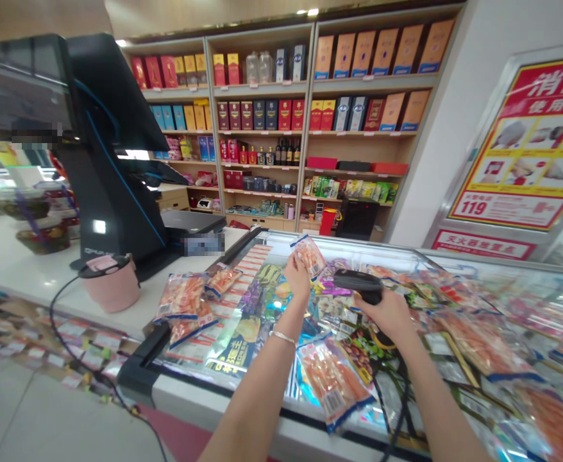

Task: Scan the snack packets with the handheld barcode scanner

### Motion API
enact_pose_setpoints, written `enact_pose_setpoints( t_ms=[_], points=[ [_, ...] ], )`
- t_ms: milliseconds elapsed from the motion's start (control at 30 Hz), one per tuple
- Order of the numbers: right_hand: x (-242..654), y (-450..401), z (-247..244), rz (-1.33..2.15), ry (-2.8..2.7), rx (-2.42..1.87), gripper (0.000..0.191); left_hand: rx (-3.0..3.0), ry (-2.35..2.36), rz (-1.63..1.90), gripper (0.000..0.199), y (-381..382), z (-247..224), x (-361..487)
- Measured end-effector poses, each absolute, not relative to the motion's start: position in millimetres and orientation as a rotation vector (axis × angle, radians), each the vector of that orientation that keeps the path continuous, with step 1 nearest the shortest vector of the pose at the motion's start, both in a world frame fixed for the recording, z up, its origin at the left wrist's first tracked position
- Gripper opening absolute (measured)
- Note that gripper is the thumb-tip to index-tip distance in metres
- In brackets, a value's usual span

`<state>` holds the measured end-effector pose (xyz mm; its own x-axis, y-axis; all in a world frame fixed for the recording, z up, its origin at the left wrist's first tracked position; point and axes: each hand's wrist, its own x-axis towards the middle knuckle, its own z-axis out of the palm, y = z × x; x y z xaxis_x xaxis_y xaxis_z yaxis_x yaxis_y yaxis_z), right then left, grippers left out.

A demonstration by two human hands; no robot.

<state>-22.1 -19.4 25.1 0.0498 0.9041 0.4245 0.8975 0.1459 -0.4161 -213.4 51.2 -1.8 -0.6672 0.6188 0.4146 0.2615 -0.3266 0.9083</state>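
Note:
My left hand is closed on the edge of a small clear snack packet with orange-brown contents and a barcode on its face. My right hand wraps round the handle of a black barcode scanner, whose head points left toward the packet. The scanner's cable runs down past my right forearm. Below and between my hands, a larger packet of the same kind lies on the glass top. Several similar packets are piled to the left, at the counter's edge.
Many more packets cover the glass-topped display case on the right. On the left counter stand a dark point-of-sale terminal and a pink cup. Shelves of boxes and bottles line the back wall.

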Motion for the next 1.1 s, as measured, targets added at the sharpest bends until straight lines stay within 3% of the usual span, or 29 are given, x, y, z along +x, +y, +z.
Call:
enact_pose_setpoints(
  t_ms=[700, 1100],
  points=[
    [-21.6, -22.3, 26.8, 0.045, -1.802, -1.778, 0.035, 1.188, 1.576, 2.102, 0.034, 57.2, -8.8, -210.2],
    [-27.7, -34.4, 34.4, -0.217, -1.783, -1.912, 0.044, 1.318, 1.667, 2.141, 0.036, 45.3, 2.6, -210.6]
  ],
)
